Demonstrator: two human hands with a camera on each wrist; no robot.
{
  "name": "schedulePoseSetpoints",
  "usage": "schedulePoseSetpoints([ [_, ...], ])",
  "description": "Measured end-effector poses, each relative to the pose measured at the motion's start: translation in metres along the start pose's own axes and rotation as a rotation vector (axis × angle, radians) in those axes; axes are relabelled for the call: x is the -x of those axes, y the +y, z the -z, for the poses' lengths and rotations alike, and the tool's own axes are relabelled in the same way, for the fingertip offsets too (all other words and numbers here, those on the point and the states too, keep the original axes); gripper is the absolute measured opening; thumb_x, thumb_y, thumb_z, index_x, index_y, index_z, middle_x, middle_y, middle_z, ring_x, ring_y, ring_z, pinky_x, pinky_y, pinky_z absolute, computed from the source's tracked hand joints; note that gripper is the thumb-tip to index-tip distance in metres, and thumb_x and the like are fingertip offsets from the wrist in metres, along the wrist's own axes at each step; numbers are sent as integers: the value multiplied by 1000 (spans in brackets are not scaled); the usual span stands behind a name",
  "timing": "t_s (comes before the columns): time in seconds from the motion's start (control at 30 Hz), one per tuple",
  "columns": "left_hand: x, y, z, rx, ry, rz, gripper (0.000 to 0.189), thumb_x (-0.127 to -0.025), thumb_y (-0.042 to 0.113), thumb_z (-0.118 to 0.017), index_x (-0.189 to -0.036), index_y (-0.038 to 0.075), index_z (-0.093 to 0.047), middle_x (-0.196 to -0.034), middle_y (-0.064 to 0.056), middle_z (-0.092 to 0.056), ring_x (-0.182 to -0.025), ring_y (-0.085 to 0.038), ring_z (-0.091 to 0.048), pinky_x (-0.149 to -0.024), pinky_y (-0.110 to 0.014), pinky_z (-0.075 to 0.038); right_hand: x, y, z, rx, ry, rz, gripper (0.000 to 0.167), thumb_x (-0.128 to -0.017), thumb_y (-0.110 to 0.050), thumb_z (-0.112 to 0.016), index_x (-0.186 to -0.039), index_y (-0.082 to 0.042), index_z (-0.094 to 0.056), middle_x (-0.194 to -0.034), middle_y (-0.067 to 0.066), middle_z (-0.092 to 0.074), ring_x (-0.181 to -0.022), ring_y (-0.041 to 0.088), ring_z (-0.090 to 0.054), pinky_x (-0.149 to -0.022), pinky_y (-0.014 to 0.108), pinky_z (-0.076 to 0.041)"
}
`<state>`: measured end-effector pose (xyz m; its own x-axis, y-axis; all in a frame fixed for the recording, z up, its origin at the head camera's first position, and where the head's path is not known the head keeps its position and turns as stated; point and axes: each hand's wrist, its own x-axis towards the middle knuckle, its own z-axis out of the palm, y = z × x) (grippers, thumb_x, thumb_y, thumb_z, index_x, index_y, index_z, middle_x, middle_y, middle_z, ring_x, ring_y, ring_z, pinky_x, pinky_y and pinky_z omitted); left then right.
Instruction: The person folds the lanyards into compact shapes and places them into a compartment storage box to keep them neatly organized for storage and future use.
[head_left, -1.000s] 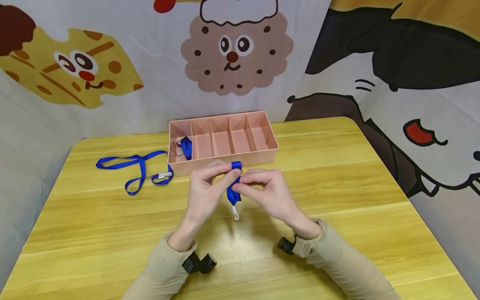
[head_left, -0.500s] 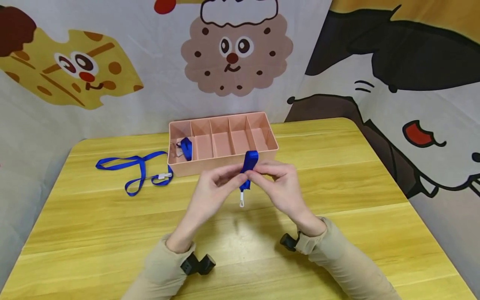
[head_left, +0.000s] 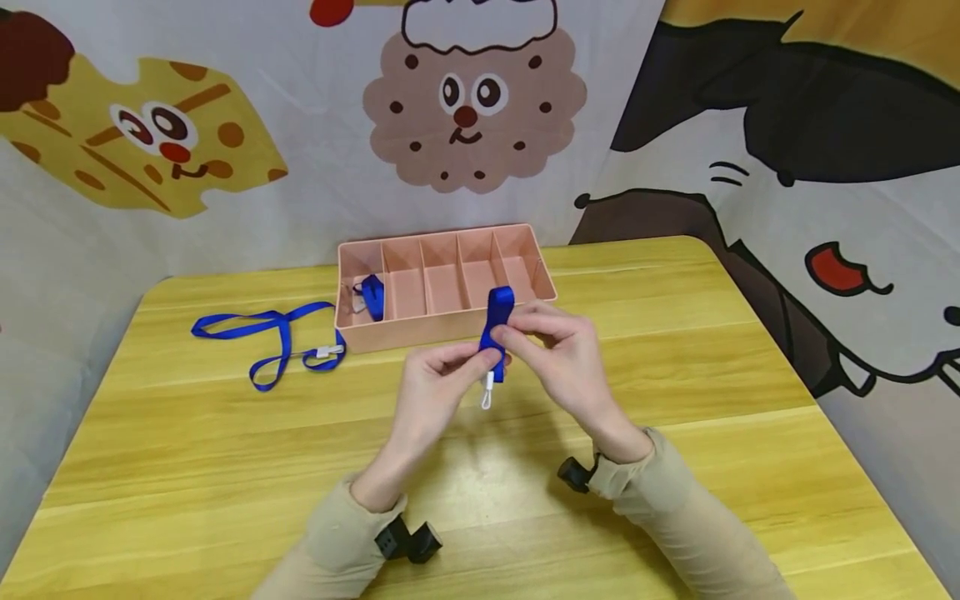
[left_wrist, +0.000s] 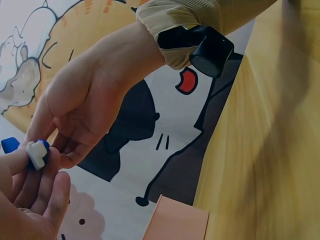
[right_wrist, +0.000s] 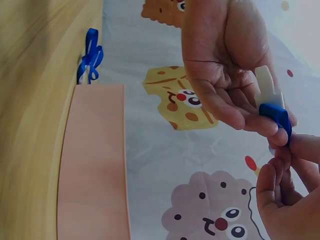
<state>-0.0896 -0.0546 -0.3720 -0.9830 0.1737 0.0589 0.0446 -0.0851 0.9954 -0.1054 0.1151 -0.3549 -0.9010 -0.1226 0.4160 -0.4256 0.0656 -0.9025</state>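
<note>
I have the left hand (head_left: 437,393) pinching the lower part of a folded blue lanyard (head_left: 500,308), thumb laid across the near face of the strap. I have the right hand (head_left: 567,367) pinching the same lanyard just above, its thumb and index finger at the right edge of the bundle. Gap setting for both hands: narrow, closed down to the thickness of the strap. The folded top of the lanyard points up and its white clip (head_left: 488,390) hangs below the left thumb. I read the lanyard as raised above the surface (head_left: 225,467), on the near side of a pink box (head_left: 405,335). Each beige sleeve (head_left: 330,533) carries a black camera (head_left: 424,543) at the cuff. The box stands near the far edge of the surface and is divided into five compartments in a row; the leftmost contains a bundled blue lanyard (head_left: 372,297). To the left of the box, a loose blue lanyard (head_left: 286,337) lies in loops, its white buckle (head_left: 327,352) near the front left corner; I cannot tell whether strap and box touch. Behind the surface hangs a printed backdrop (head_left: 315,208) with cartoon cheese (head_left: 217,162) and a biscuit (head_left: 420,108).
</note>
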Motion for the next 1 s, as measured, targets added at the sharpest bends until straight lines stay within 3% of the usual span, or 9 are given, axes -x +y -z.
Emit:
schedulePoseSetpoints([
  [0.1, 0, 0, 1, -12, 8, -23, 26, -106, 9, -60, -116, -11, -75, -109, -31, -77, -85, 1, -76, -85, -27, -65, -3, -1, 0, -1, -2, -15, 9, -91, 12, -71, -98, 16, -77, -88, -12, -72, -84, 6, -64, -71, 16, -56],
  [0.2, -1, 1, 1, 6, 21, -24, 28, -107, 9, -58, -118, -12, -74, -111, -32, -76, -87, 2, -75, -87, -28, -65, -6, -3, 1, -4, -4, -30, 10, -92, 11, -70, -98, 16, -77, -87, -16, -71, -83, 5, -63, -71, 16, -56],
  [0.47, -3, -1, 1, 32, 67, 40, 23, -101, 6, -67, -116, -9, -76, -108, -23, -80, -86, -1, -76, -88, -29, -64, -8, 0, 1, -69, -11, -55, 14, -92, 7, -73, -100, 19, -74, -90, -10, -74, -85, 6, -66, -74, 17, -58],
  [0.67, -4, -2, 0, 47, 98, 46, 22, -98, 2, -71, -114, -13, -75, -104, -23, -80, -83, 0, -75, -84, -25, -63, -8, 3, -1, -40, -13, 25, 9, -89, 15, -72, -96, 19, -75, -91, -19, -75, -86, 4, -68, -74, 17, -59],
  [0.83, -2, -1, 1, 53, 102, 42, 21, -95, 3, -75, -110, -12, -76, -94, -8, -84, -81, -2, -76, -82, -23, -62, -7, 4, -2, -26, -32, 80, 9, -88, 14, -73, -97, 17, -76, -97, -21, -75, -91, 4, -70, -74, 18, -61],
  [1.0, -2, 0, 3, 63, 83, 29, 21, -96, 4, -74, -111, -11, -77, -91, -1, -84, -80, -4, -76, -79, -24, -62, -7, 5, -3, -43, -25, 104, 11, -89, 10, -75, -97, 19, -75, -97, -20, -76, -91, 4, -70, -74, 17, -60],
])
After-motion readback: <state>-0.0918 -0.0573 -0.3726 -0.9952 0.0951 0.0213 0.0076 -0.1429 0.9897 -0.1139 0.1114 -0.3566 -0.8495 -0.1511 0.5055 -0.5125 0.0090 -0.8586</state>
